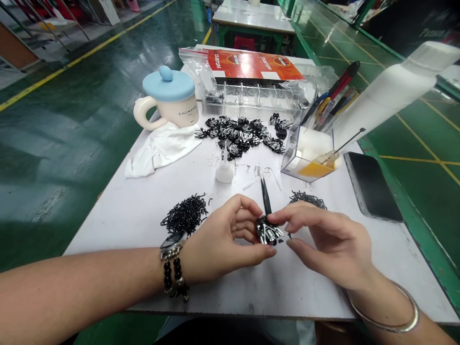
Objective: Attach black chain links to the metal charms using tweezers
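Fingertips of both hands meet over one small black-and-silver emblem [269, 232], held just above the near middle of the white table [143, 211]. The left hand [223, 239] pinches its left edge between thumb and curled fingers; the right hand [323, 244] closes on its right edge with thumb and forefinger, so both sets of fingers are clamped on the same piece, neither hand nearer than the other. A pair of black tweezers [266, 196] rises from the grip, its long axis running away from the person toward the far side; it seems held along with the emblem, but which hand carries it cannot be told.

Left of the hands lies a heap of small black chain links [185, 215]; a smaller heap [307, 199] lies just beyond the right hand. Farther off, a spread of similar emblems [244, 134] covers the table middle, with a small white glue bottle [224, 170] between it and the hands. A blue-lidded mug [170, 98] stands far left on a white cloth [158, 151], a clear compartment box [251, 96] lies behind the emblems, and a clear holder [309, 155] and dark phone [372, 187] sit right.
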A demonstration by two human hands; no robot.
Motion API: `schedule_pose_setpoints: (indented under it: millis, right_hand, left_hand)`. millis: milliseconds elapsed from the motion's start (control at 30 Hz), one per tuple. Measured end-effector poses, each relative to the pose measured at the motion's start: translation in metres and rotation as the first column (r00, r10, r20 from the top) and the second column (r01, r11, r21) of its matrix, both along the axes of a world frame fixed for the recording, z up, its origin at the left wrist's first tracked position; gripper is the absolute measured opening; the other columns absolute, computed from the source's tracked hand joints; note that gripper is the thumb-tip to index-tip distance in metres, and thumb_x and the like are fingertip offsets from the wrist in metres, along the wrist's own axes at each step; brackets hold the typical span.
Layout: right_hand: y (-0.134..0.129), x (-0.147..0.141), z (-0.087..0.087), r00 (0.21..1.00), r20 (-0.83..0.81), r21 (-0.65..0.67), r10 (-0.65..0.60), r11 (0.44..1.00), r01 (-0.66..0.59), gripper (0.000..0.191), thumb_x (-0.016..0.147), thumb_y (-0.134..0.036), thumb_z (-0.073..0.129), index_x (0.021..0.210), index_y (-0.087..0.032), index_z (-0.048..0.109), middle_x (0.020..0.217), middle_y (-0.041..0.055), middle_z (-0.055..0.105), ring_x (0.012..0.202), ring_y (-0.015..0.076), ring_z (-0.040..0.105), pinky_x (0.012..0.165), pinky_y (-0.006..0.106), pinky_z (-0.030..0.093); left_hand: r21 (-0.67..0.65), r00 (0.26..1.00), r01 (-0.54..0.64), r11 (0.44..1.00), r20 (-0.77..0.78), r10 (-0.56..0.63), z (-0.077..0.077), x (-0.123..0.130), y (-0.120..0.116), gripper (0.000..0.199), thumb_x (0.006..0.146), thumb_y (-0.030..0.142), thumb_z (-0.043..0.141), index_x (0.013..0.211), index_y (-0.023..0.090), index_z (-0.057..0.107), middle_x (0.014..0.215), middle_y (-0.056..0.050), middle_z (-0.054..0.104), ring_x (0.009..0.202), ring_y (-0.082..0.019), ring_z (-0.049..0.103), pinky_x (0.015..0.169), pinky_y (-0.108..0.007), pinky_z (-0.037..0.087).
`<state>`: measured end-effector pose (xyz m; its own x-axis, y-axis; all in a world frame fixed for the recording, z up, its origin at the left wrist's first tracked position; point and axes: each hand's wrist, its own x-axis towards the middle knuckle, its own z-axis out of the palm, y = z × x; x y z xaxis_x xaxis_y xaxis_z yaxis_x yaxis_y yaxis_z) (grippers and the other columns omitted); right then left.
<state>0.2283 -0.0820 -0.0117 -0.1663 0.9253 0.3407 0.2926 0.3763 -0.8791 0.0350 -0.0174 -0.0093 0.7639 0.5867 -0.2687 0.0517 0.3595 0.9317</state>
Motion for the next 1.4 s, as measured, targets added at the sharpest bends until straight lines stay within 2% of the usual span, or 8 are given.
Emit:
schedule_pose_setpoints:
  millis: [233,433,600,700,800,967,1167,1400]
  right_hand:
    - [0.0,0.0,-0.002,0.992,-0.118,-0.05,-0.036,0.998,0.03,0.019,0.079,-0.008,0.061,0.092,-0.022,0.059,0.097,0.0063,0.068,0.092,0.0191,0.065,0.082,0.035,0.055]
    - [-0.001,-0.001,-0.001,0.991,-0.127,-0.058,-0.05,0.997,0.043,0.021,0.079,-0.007,0.061,0.094,-0.022,0.06,0.098,0.0051,0.068,0.093,0.0179,0.064,0.083,0.033,0.054]
    - [0.001,0.0,0.001,0.988,-0.095,-0.045,-0.122,0.992,0.118,0.017,0.077,-0.011,0.065,0.089,-0.023,0.064,0.093,0.0042,0.063,0.091,0.0167,0.06,0.079,0.031,0.053]
    - [0.0,0.001,0.0,0.984,-0.134,-0.073,-0.119,0.991,0.11,0.013,0.078,-0.013,0.065,0.087,-0.023,0.065,0.083,0.0026,0.06,0.081,0.0135,0.058,0.071,0.025,0.052]
    - [0.0,-0.002,-0.002,0.971,-0.232,-0.16,-0.066,0.987,0.029,0.016,0.079,-0.011,0.064,0.089,-0.023,0.065,0.081,0.0016,0.062,0.079,0.0123,0.059,0.071,0.024,0.053]
    - [0.002,-0.007,-0.005,0.959,-0.276,-0.247,-0.058,0.969,-0.013,0.018,0.079,-0.011,0.064,0.09,-0.024,0.066,0.083,0.0004,0.063,0.081,0.0097,0.059,0.074,0.019,0.051]
    - [0.004,-0.007,-0.006,0.957,-0.285,-0.257,-0.055,0.966,-0.021,0.014,0.08,-0.015,0.064,0.089,-0.025,0.065,0.082,0.0005,0.059,0.081,0.0088,0.055,0.072,0.018,0.047]
    - [0.004,-0.008,-0.007,0.955,-0.295,-0.275,-0.041,0.961,-0.043,0.013,0.081,-0.016,0.063,0.091,-0.025,0.065,0.081,0.0009,0.058,0.079,0.0094,0.054,0.07,0.019,0.046]
  left_hand:
    - [-0.229,0.998,-0.069,0.971,-0.01,0.069,0.001,0.002,0.004,0.044,0.059,0.016,0.082,0.094,0.014,0.055,0.07,0.003,0.059,0.063,-0.007,0.057,0.064,-0.021,0.047]
    - [-0.249,0.996,-0.093,0.964,-0.031,0.088,0.002,0.002,0.005,0.044,0.058,0.014,0.082,0.096,0.013,0.06,0.074,0.0,0.066,0.07,-0.008,0.062,0.07,-0.019,0.05]
    - [0.058,0.994,-0.1,0.993,-0.028,0.101,0.001,0.0,0.0,0.042,0.064,0.02,0.079,0.101,0.014,0.059,0.086,-0.005,0.069,0.079,-0.014,0.066,0.077,-0.024,0.055]
    - [0.324,0.992,-0.103,0.941,-0.038,0.121,0.001,-0.001,-0.003,0.038,0.069,0.02,0.074,0.104,0.012,0.059,0.089,-0.008,0.07,0.078,-0.017,0.068,0.078,-0.029,0.058]
    - [0.47,0.989,-0.114,0.875,-0.029,0.145,0.001,-0.002,-0.006,0.036,0.07,0.016,0.07,0.104,0.009,0.06,0.086,-0.008,0.071,0.073,-0.016,0.069,0.076,-0.028,0.06]
    - [0.562,0.982,-0.178,0.808,0.05,0.182,0.001,-0.001,-0.005,0.035,0.067,0.009,0.068,0.101,0.006,0.063,0.086,-0.007,0.072,0.07,-0.014,0.07,0.073,-0.02,0.06]
    - [0.491,0.986,-0.161,0.856,0.052,0.156,0.001,-0.002,-0.005,0.041,0.067,0.009,0.069,0.107,0.006,0.061,0.088,-0.007,0.072,0.074,-0.014,0.07,0.075,-0.018,0.059]
    - [0.565,0.987,-0.159,0.81,0.117,0.111,0.0,-0.003,-0.005,0.036,0.072,0.005,0.064,0.108,0.007,0.062,0.096,-0.007,0.067,0.076,-0.011,0.068,0.075,-0.017,0.059]
